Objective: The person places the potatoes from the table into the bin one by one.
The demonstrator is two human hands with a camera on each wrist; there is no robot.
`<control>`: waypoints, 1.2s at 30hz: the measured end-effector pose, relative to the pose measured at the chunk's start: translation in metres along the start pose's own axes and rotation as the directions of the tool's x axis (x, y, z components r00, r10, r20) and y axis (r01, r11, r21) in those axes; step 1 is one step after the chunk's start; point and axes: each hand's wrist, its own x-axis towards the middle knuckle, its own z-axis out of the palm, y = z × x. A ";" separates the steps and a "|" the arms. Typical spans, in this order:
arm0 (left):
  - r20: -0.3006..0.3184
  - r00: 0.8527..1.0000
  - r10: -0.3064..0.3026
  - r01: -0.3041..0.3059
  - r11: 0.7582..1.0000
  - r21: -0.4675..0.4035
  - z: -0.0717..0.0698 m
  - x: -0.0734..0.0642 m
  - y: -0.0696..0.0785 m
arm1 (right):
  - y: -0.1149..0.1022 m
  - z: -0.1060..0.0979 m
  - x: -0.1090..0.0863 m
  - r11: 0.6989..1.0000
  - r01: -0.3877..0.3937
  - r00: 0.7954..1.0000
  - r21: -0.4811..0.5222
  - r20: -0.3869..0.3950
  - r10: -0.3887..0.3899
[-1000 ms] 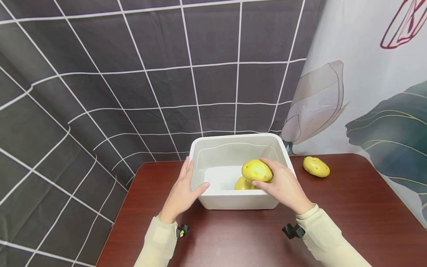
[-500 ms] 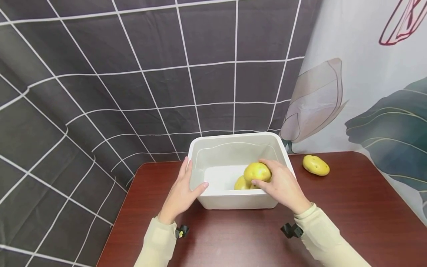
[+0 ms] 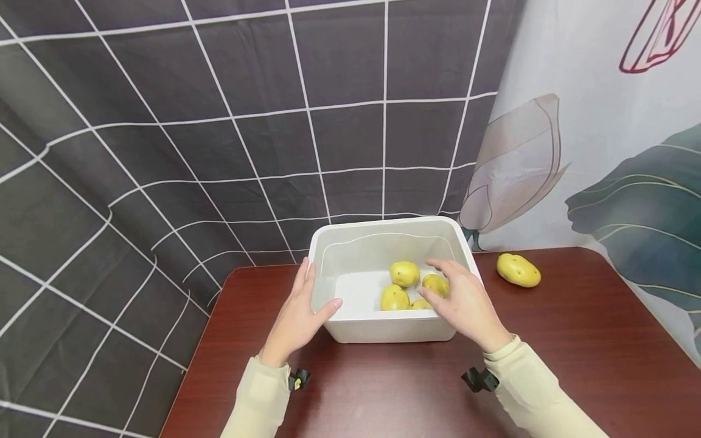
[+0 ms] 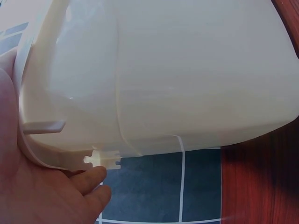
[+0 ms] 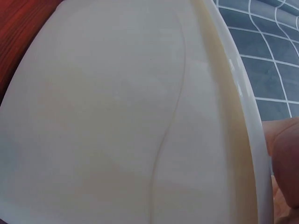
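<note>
A white plastic bin (image 3: 383, 328) stands on the table with several yellow potatoes inside. One potato (image 3: 405, 274) lies farther back and another potato (image 3: 395, 298) lies just in front of it. My right hand (image 3: 465, 304) hovers over the bin's front right side, thumb and fingers spread apart. Below its fingers a potato (image 3: 436, 285) shows, partly covered. The front wall hides much of one more potato (image 3: 420, 305). My left hand (image 3: 298, 316) rests against the bin's left rim with straight fingers. The left wrist view shows that hand's fingers (image 4: 91, 182) by the rim's corner.
A single potato (image 3: 518, 271) lies on the reddish-brown table (image 3: 378, 389), right of the bin and near the back edge. A dark gridded curtain (image 3: 350, 140) hangs close behind the bin. A pale patterned curtain (image 3: 591, 213) hangs at the right.
My right hand has lowered the potato it was holding into the bin and let go. More potatoes now show on the bin's floor. My left hand has stayed at the rim.
</note>
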 end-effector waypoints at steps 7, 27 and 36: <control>-0.001 1.000 -0.003 0.003 1.000 -0.006 0.001 0.000 -0.001 | 0.002 -0.008 -0.002 0.997 -0.015 1.000 0.079 -0.007 0.016; 0.003 1.000 -0.003 0.003 1.000 -0.007 0.000 0.000 0.000 | 0.013 -0.036 -0.005 0.996 -0.025 0.999 0.087 -0.037 0.028; -0.004 1.000 -0.007 0.007 1.000 -0.011 0.000 -0.001 0.001 | 0.019 -0.047 -0.009 0.993 -0.050 0.998 0.106 -0.028 0.053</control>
